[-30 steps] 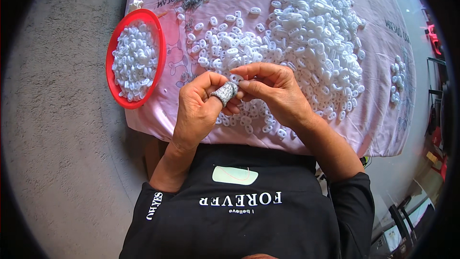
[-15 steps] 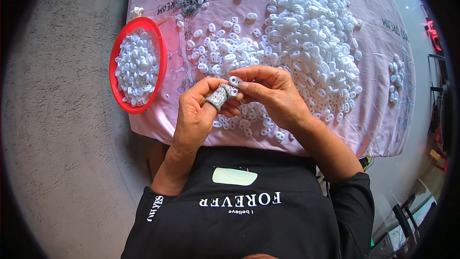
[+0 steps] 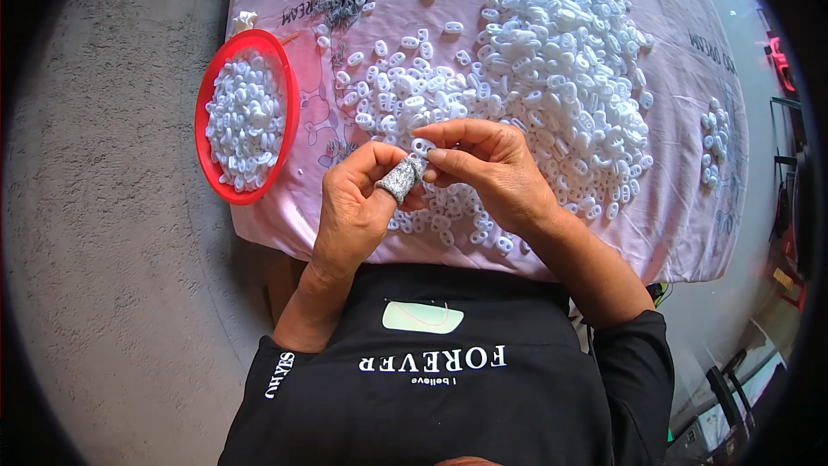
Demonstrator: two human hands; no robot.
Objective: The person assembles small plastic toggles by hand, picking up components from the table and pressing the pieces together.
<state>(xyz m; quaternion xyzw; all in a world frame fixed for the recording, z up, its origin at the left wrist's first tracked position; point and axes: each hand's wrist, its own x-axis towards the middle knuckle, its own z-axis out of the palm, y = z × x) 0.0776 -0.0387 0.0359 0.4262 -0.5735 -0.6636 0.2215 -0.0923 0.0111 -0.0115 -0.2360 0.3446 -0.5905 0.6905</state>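
A small white oval plastic piece with two holes (image 3: 422, 146) sits between the fingertips of both my hands, at the near edge of a white heap. My right hand (image 3: 496, 168) pinches it between thumb and forefinger from the right. Closed and curled, my left hand (image 3: 354, 194) meets it from the left, its thumb in a grey speckled fabric sleeve (image 3: 400, 179). That thumb presses against the forefinger side and covers most of what lies beneath it. Similar white pieces (image 3: 414, 95) lie loose just beyond my hands.
A large pile of the same pieces (image 3: 561, 60) spreads over the pink cloth (image 3: 681, 121). On the left stands a red basin (image 3: 291, 112) filled with white pieces. Small grey metal parts (image 3: 349, 0) lie at the far left, and another small white cluster (image 3: 714, 142) at the right.
My left thumb has moved right and slightly up, covering a second white piece that showed beside it before. My right hand has stayed nearly in place.
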